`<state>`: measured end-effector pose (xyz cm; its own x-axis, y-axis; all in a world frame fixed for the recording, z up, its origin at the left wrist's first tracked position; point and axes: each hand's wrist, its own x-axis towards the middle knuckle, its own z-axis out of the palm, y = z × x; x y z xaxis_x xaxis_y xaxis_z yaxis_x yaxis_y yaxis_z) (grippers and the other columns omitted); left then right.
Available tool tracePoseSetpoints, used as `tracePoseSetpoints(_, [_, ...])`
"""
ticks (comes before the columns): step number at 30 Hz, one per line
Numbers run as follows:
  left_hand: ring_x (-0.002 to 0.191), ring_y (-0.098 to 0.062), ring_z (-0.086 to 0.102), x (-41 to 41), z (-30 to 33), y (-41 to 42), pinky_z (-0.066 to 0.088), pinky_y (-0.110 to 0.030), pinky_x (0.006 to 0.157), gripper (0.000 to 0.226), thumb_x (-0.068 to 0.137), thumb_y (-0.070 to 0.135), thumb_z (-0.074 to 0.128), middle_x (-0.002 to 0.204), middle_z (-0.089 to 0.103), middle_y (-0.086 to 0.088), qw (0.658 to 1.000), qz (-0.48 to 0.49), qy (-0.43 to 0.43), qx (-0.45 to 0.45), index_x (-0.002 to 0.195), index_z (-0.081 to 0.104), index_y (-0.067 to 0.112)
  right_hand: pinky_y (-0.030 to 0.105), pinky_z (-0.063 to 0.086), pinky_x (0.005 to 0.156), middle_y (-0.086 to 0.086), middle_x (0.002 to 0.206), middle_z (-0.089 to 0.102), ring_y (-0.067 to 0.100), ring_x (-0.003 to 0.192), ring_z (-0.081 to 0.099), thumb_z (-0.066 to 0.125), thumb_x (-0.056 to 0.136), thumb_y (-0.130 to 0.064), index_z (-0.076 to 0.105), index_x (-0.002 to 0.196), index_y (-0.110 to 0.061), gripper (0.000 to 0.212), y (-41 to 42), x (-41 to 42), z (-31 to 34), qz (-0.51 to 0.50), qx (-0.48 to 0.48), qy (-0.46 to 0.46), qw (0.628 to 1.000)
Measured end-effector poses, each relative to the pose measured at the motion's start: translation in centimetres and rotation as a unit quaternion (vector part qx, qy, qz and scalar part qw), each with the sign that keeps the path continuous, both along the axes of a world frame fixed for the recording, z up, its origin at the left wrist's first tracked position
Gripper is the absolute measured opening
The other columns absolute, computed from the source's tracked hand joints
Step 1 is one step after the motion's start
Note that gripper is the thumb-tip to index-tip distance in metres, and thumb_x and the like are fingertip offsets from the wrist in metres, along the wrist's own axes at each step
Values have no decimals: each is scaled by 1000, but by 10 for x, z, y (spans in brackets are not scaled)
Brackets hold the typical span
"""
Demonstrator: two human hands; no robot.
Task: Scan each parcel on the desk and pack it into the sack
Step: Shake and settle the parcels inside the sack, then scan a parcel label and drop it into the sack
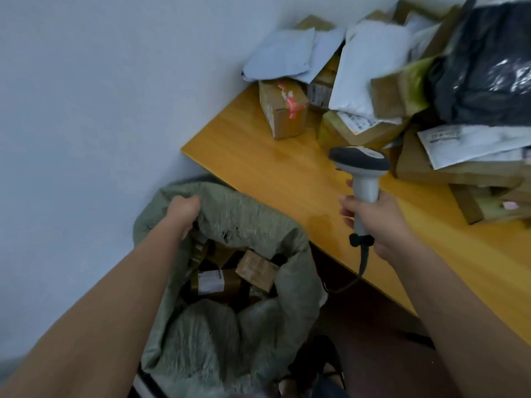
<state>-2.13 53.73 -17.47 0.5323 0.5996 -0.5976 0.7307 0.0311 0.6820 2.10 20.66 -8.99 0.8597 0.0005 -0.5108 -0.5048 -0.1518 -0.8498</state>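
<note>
A grey-green woven sack (258, 222) stands open on the floor beside the desk, with several brown cardboard parcels (255, 270) inside. My left hand (184, 208) grips the sack's far rim, fingers curled over the fabric. My right hand (376, 222) is shut on the handle of a grey barcode scanner (362, 165), held upright over the yellow desk (273, 170). Parcels are heaped at the desk's far end: a small taped carton (283, 110), white poly mailers (370, 67) and a black plastic bag (485, 64).
A white wall runs along the left, meeting the desk's corner. The scanner's cable (356, 280) hangs from the handle down past the desk's front edge. More flat cartons with labels (459, 165) are stacked at the right. Dark floor lies under the desk.
</note>
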Motion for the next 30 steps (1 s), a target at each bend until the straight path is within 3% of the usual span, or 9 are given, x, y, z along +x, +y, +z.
tracePoseSetpoints(3, [70, -22, 52, 21, 44, -31, 41, -30, 61, 15, 96, 17, 47, 80, 53, -10, 997, -64, -8, 40, 89, 56, 7, 33, 56, 77, 5, 91, 60, 21, 84, 63, 69, 91, -14, 55, 113, -19, 26, -34, 6, 35, -18, 6, -44, 999])
tracePoseSetpoints(5, [70, -21, 46, 44, 70, -56, 40, -32, 67, 26, 97, 17, 48, 71, 43, -4, 994, -96, -18, 57, 71, 43, 16, 29, 55, 71, 5, 89, 59, 18, 79, 62, 69, 91, -13, 53, 108, -21, 25, -55, 11, 55, -34, 4, -67, 997])
tracePoseSetpoints(9, [78, -21, 44, 95, 115, -121, 38, -34, 71, 35, 97, 19, 51, 70, 36, -1, 985, -153, -54, 56, 67, 34, 21, 19, 48, 52, 7, 80, 55, 13, 62, 53, 69, 91, -13, 53, 111, -16, 26, -90, 26, 83, -54, -7, -95, 994])
tracePoseSetpoints(11, [84, -23, 48, 118, 130, -156, 40, -34, 74, 29, 97, 22, 53, 74, 39, -1, 974, -204, -78, 54, 71, 38, 20, 17, 45, 50, 5, 78, 54, 11, 59, 52, 68, 91, -13, 53, 107, -17, 23, -107, 37, 90, -68, 0, -104, 992])
tracePoseSetpoints(13, [94, -26, 54, 141, 140, -190, 48, -36, 83, 13, 96, 26, 57, 93, 49, -3, 960, -251, -103, 62, 99, 52, 16, 16, 44, 48, 5, 79, 54, 12, 59, 51, 68, 91, -13, 54, 100, -19, 18, -124, 51, 93, -87, 10, -114, 990])
tracePoseSetpoints(16, [105, -21, 53, 176, 153, -237, 46, -33, 82, 58, 92, 29, 65, 118, 50, -6, 942, -296, -138, 74, 140, 39, 9, 21, 46, 52, 6, 77, 53, 15, 64, 51, 69, 91, -12, 55, 99, -18, 17, -148, 75, 100, -107, 29, -117, 987])
tracePoseSetpoints(20, [130, -28, 43, 229, 155, -287, 46, -38, 99, 84, 82, 41, 74, 148, 36, -10, 929, -319, -142, 120, 148, 29, 13, 14, 45, 47, 6, 78, 54, 14, 64, 52, 69, 91, -13, 56, 99, -22, 18, -184, 109, 106, -100, 44, -123, 986])
tracePoseSetpoints(25, [135, -30, 38, 273, 137, -309, 43, -39, 103, 97, 79, 37, 78, 152, 28, -11, 952, -278, -75, 100, 152, 20, 12, 19, 48, 53, 6, 80, 56, 9, 59, 53, 71, 89, -15, 58, 107, -21, 23, -216, 142, 101, -56, 35, -116, 991])
tracePoseSetpoints(30, [133, -29, 41, 276, 120, -304, 41, -38, 102, 92, 79, 25, 80, 149, 37, -10, 975, -207, -73, 45, 151, 24, 12, 12, 46, 49, 5, 79, 57, 10, 60, 53, 71, 88, -14, 58, 104, -25, 23, -226, 153, 95, -49, 47, -113, 991])
